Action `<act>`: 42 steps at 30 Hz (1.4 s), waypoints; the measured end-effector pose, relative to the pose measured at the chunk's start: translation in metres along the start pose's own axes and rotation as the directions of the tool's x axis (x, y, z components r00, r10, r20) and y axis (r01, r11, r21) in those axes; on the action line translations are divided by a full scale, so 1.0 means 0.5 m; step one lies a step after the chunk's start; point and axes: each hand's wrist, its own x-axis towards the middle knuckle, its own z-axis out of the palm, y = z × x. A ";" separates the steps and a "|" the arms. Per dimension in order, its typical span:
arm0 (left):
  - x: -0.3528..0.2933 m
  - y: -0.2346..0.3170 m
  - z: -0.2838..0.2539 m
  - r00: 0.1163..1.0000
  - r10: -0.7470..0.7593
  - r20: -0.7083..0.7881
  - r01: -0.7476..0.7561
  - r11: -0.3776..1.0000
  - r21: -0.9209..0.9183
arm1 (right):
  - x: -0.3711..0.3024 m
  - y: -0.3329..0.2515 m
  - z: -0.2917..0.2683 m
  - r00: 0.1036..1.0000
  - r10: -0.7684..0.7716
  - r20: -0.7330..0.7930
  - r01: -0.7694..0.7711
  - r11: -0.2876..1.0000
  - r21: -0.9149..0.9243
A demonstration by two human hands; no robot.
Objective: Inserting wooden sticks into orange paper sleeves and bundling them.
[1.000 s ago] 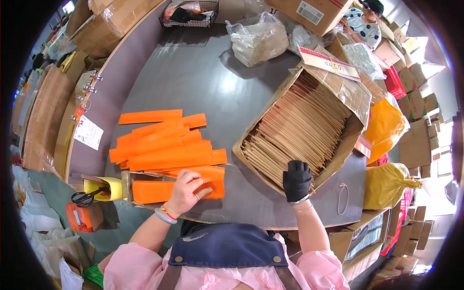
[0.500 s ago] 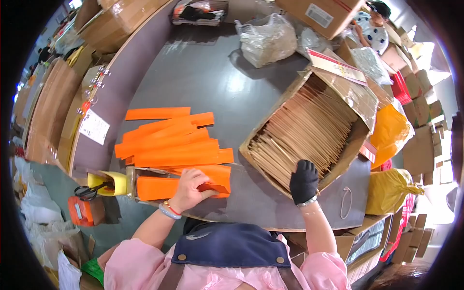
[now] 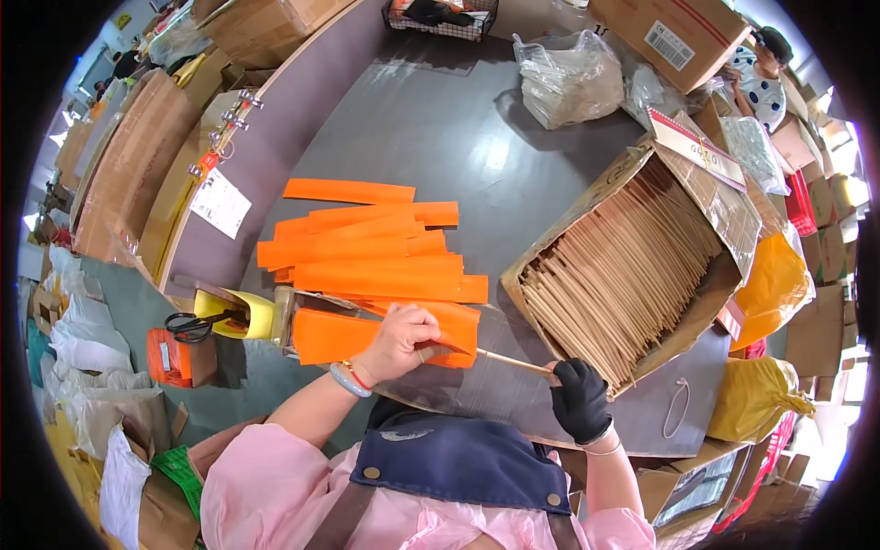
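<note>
My left hand (image 3: 401,344), bare, has its fingers pinched on a flat orange strip (image 3: 325,337) near the table's front edge. The strip's right end is bent round my fingertips. My right hand (image 3: 579,401), in a black glove, grips one end of a thin wooden stick (image 3: 515,362). The stick's other end reaches the right end of the orange strip; whether it lies inside or behind cannot be seen. Just beyond my right hand is an open cardboard box (image 3: 736,225) full of similar sticks (image 3: 632,266). More orange strips (image 3: 376,273) lie in a loose pile beyond my left hand.
Black-handled scissors (image 3: 190,327) rest in a yellow holder (image 3: 261,314) at the table's left edge. A clear plastic bag (image 3: 568,78) and a wire basket (image 3: 440,18) stand at the back. A white loop (image 3: 676,408) lies at right. Another person (image 3: 761,78) is at far right.
My right hand has come away from the box with a stick and brought it to the orange strip. My left hand still holds the strip. The whole view has shifted.
</note>
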 end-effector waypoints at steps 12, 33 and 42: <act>0.007 0.009 0.011 0.999 0.024 0.025 -0.026 0.997 0.075 | -0.002 -0.009 0.000 0.999 -0.007 -0.049 0.004 0.997 -0.078; 0.107 0.121 0.005 0.904 0.335 0.265 -0.412 0.849 0.332 | 0.077 -0.106 0.045 0.994 -0.029 -0.101 0.094 0.668 0.738; 0.119 -0.042 -0.102 0.953 -0.187 0.238 -0.006 0.773 0.634 | 0.025 -0.008 0.055 0.959 0.173 -0.224 -0.059 0.896 0.440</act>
